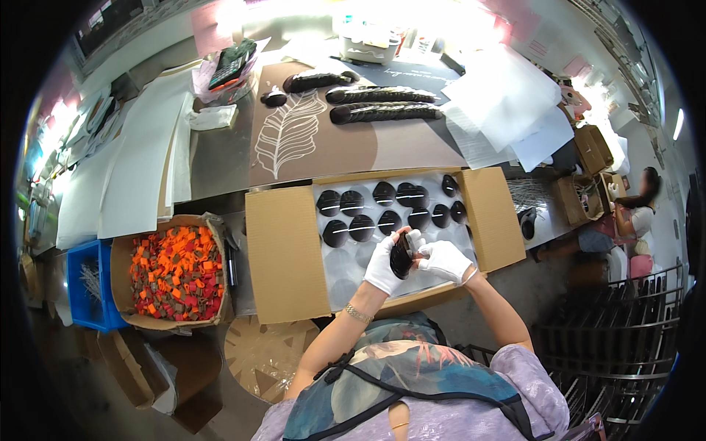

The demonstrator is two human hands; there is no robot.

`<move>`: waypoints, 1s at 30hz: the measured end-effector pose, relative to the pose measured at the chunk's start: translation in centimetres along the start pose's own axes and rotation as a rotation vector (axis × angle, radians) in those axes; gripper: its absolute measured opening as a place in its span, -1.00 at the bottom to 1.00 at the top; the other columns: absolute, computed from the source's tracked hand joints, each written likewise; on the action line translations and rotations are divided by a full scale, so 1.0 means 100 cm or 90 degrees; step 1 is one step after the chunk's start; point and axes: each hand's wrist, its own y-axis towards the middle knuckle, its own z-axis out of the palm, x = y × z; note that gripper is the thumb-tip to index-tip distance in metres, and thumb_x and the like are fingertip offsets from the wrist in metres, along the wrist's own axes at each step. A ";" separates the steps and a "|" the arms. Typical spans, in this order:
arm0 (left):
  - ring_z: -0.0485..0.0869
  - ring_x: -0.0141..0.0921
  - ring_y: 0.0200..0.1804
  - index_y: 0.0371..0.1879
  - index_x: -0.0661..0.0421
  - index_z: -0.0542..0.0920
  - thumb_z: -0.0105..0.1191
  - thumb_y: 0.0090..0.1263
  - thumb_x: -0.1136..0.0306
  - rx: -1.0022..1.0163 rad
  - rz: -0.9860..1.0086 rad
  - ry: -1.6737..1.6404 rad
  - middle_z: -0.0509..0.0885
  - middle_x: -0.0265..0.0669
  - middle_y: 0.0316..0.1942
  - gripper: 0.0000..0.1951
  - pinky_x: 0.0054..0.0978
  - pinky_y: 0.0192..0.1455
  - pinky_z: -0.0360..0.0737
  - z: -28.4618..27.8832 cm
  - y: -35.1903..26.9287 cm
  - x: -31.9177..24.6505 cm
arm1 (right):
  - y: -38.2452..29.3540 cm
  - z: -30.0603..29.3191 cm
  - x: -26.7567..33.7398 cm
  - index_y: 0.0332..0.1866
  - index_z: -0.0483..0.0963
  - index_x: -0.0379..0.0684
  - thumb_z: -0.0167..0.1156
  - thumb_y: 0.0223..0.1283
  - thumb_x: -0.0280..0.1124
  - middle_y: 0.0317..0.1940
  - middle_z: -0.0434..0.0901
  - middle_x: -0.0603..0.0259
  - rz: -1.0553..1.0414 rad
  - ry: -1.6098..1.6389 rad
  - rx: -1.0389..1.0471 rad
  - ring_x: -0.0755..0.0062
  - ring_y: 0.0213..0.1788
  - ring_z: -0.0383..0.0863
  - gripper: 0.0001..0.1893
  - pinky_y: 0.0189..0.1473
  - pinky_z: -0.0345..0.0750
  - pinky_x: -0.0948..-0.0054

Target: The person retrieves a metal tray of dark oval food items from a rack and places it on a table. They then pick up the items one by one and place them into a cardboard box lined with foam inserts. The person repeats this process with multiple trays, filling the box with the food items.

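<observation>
My left hand [384, 270], in a white glove with bare fingertips showing, holds a small stack of dark, glossy lenses [401, 258]. The thumb and fingers of my gloved right hand [445, 261] pinch at the right edge of this stack. Both hands are above the near part of an open cardboard box [284, 253]. Inside it, rows of round dark lenses [362, 227] rest on a pale, translucent tray [343, 268] with round hollows. My hands and forearms cover part of the near rows.
Behind the box, lens rows [386, 112] lie on a brown printed mat [353, 149]. At left stand a carton of orange, red and brown clips [176, 275] and a blue bin [91, 297]. Translucent sheets [496, 105] lie at right. A person [634, 215] sits farther right.
</observation>
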 end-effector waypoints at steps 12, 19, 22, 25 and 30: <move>0.63 0.07 0.24 0.12 0.24 0.51 -0.25 0.66 0.12 -0.201 0.455 0.185 0.60 0.11 0.25 -0.58 0.01 0.01 0.79 -0.019 -0.090 -0.139 | 0.035 0.060 0.006 -0.37 0.76 -0.04 0.30 0.13 -0.10 -0.40 0.75 0.05 0.042 -0.226 -0.093 0.01 -0.26 0.77 -0.75 -0.13 0.70 0.10; 0.63 0.05 0.19 0.18 0.19 0.49 -0.16 0.63 0.19 -0.188 0.236 0.118 0.62 0.06 0.20 -0.64 0.12 0.16 0.67 -0.012 -0.055 -0.072 | -0.021 -0.007 -0.102 -0.43 0.75 -0.11 0.25 0.14 -0.28 -0.42 0.75 0.07 0.265 -0.561 -0.178 0.04 -0.30 0.79 -0.81 -0.21 0.70 0.13; 0.64 -0.03 0.16 0.22 0.14 0.45 -0.02 0.57 0.25 -0.074 0.043 0.050 0.66 -0.05 0.08 -0.65 0.08 0.11 0.70 0.001 -0.031 -0.039 | -0.030 -0.031 -0.086 -0.40 0.76 -0.06 0.22 0.14 -0.19 -0.40 0.76 0.06 0.259 -0.507 -0.166 0.03 -0.29 0.79 -0.76 -0.21 0.70 0.13; 0.67 -0.23 0.09 0.31 0.06 0.41 0.00 0.58 0.29 -0.116 -0.011 0.070 0.65 -0.21 0.17 -0.62 -0.22 0.00 0.72 0.011 -0.012 0.011 | -0.036 -0.029 -0.046 -0.36 0.74 -0.05 0.20 0.14 -0.08 -0.33 0.75 0.03 0.068 -0.158 0.004 0.01 -0.22 0.76 -0.70 -0.06 0.66 0.19; 0.63 -0.05 0.23 0.42 0.03 0.28 0.04 0.56 0.34 -0.023 0.123 0.082 0.58 -0.03 0.25 -0.52 0.00 0.15 0.71 -0.003 -0.009 0.048 | -0.037 0.000 0.007 -0.30 0.72 -0.12 0.22 0.20 -0.06 -0.42 0.71 0.01 -0.007 -0.160 0.054 -0.06 -0.30 0.72 -0.67 -0.17 0.62 0.10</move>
